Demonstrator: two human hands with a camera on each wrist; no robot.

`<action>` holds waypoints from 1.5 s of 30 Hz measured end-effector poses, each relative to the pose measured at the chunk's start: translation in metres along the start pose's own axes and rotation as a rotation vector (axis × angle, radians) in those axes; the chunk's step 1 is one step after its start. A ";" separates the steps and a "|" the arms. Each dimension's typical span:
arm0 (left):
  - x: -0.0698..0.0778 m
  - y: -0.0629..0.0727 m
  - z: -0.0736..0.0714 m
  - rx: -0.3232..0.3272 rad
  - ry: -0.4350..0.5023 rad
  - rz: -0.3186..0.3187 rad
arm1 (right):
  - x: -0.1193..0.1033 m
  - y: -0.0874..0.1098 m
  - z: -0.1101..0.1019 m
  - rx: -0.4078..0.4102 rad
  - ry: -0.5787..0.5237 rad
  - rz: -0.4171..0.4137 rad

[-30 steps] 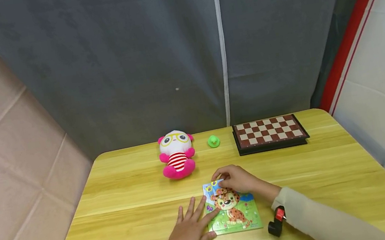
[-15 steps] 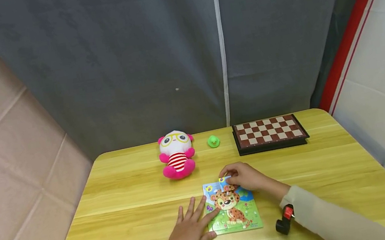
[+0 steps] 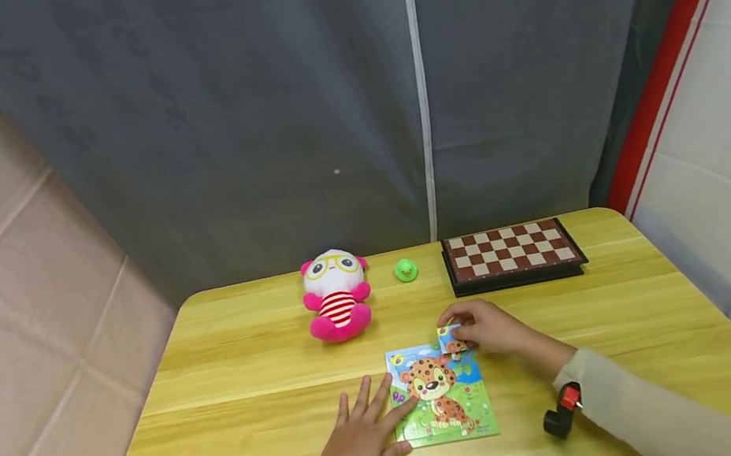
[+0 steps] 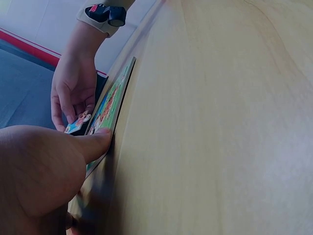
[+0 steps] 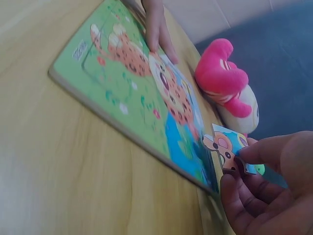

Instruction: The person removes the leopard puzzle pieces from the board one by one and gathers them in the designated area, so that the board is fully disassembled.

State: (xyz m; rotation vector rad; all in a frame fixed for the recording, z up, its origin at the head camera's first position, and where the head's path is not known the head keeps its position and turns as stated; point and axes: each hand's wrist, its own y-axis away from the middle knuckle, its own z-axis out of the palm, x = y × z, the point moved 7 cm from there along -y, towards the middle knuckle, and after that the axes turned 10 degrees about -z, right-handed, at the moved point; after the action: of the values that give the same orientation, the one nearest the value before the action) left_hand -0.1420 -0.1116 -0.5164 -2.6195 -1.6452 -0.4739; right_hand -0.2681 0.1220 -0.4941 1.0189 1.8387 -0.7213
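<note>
Piece (image 3: 447, 340) of a puzzle (image 3: 445, 400) is pinched between the thumb and fingers of the right hand (image 3: 489, 326), so the right grip is occupied by it. The piece is held at the far edge of the puzzle, toward the right corner; whether the two are touching cannot be told. Blue, yellow and orange are printed on the piece. The puzzle is laid flat on the desk (image 3: 225, 426), with a seated, spotted leopard pictured on green and blue. The grip of the left hand (image 3: 360, 448) is released: its fingers are spread, and the left side of the puzzle is touched by the forefinger and thumb.

Along the far side of the desk, a panda (image 3: 336, 296), a duck (image 3: 406, 270) and a chessboard (image 3: 513, 252) are set in a row from left to right. The panda is coloured pink and white, with yellow glasses and a red-striped middle. The chessboard is checked in brown and white and framed in black. At the right cuff a black and red device (image 3: 561, 412) is worn. Behind the desk a grey curtain (image 3: 276, 114) is hung.
</note>
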 end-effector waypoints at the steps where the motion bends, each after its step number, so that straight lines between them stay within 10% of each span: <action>1: 0.000 0.000 0.000 -0.001 -0.001 0.000 | 0.002 0.001 -0.002 0.003 0.001 0.002; 45: -0.001 0.000 0.001 0.004 0.000 0.007 | 0.035 0.024 -0.052 0.104 0.331 -0.021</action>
State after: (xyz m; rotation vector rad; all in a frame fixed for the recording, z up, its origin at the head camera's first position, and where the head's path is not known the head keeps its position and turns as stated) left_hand -0.1423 -0.1122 -0.5175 -2.6214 -1.6350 -0.4707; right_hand -0.2785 0.1877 -0.5037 1.2480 2.1136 -0.6983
